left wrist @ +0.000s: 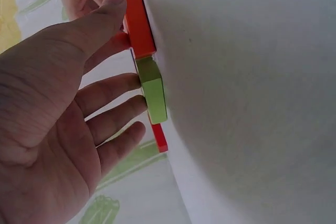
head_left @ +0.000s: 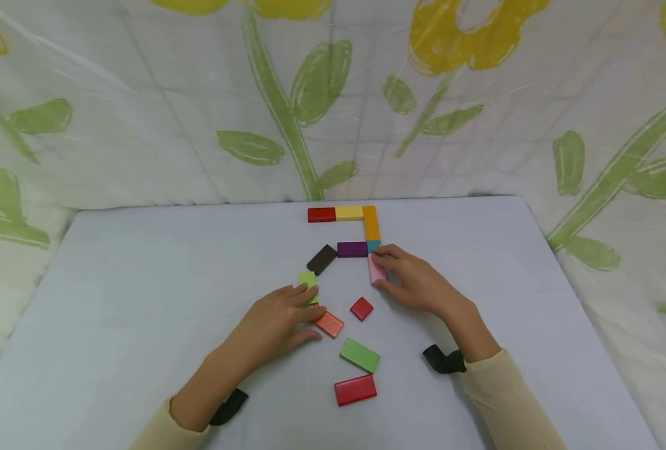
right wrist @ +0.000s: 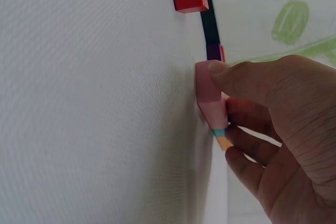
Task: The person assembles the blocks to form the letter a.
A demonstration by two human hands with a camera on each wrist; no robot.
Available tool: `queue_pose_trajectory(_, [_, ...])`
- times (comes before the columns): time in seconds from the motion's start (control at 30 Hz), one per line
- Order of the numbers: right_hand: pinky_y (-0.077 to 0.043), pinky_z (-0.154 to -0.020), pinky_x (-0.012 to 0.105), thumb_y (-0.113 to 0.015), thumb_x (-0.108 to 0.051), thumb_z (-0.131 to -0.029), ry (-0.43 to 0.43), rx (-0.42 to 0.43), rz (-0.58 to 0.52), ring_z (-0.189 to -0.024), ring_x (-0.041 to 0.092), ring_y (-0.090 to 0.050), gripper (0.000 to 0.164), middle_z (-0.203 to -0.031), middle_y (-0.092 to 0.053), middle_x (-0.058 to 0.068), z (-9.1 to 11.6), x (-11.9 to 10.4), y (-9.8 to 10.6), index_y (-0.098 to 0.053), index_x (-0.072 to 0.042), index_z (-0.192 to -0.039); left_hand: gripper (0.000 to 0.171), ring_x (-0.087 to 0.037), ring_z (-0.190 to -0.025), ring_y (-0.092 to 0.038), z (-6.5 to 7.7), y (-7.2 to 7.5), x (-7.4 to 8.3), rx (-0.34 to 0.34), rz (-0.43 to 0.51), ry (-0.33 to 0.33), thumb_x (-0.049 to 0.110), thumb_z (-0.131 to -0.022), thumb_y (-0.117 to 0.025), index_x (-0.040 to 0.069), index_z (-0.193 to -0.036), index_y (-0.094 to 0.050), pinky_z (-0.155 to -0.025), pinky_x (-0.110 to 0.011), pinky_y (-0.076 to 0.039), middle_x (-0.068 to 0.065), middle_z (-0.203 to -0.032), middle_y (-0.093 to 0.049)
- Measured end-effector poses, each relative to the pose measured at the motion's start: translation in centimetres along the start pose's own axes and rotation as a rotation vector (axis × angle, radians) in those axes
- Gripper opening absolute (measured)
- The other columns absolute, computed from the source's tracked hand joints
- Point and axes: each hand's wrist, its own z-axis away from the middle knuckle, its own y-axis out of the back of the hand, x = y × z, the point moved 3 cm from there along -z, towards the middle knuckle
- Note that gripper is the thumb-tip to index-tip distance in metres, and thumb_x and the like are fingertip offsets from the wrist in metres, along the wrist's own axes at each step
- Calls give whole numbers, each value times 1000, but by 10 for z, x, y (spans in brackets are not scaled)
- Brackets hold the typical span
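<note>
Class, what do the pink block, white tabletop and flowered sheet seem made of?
Pink block: probably painted wood or plastic; smooth, even color. White tabletop: apparently cloth-covered, matt, with fine weave-like texture. Flowered sheet: possibly thin plastic, slightly shiny, with creases.

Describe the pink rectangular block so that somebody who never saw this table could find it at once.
Near the far edge of the white table, right of its middle, lies the amber rectangular block. From its near end come, in line, the small turquoise block, then the pink rectangular block, pinched by the right grip. Only this block is pink, unlike the purple rectangular block nearby.
</note>
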Motion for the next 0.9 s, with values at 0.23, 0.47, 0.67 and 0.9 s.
queue_pose_trajectory(0.23, [-50, -116, 52, -75, -27, -100, -11, -2, 1, -145, 34, -56, 57, -156, -57, 13, 1, 0, 0, -60, -4, -149, 39, -32, -137, -65, 1, -5, 4, 77, -20, -39, 35, -91, -83, 18, -126, -80, -113, -43, -54, -10, -140, -72])
queue_pose_trajectory(0.47, [-50, -117, 52, -75, -28, -100, -10, -2, -5, -146, 33, -56, 57, -156, -57, 13, 1, 0, -1, -59, -5, -150, 32, -29, -132, -69, -4, -6, 11, 93, -57, -10, 35, -91, -84, 20, -119, -82, -111, -41, -56, -8, -135, -75])
queue_pose_trajectory(0.67, [-51, -117, 51, -75, -27, -100, -7, -2, -6, -145, 33, -56, 57, -156, -57, 12, 0, 0, -1, -59, -5, -150, 33, -30, -131, -69, -6, -7, 17, 84, -48, 51, 34, -92, -82, 18, -120, -82, -111, -42, -57, -9, -136, -75])
queue_pose_trajectory(0.9, [-51, -116, 52, -75, -28, -100, -12, -4, 2, -145, 33, -57, 57, -156, -56, 13, 0, 0, 0, -59, -5, -150, 32, -29, -131, -69, -7, -7, 21, 95, -47, 86, 31, -91, -83, 18, -121, -82, -111, -42, -56, -9, -136, -75])
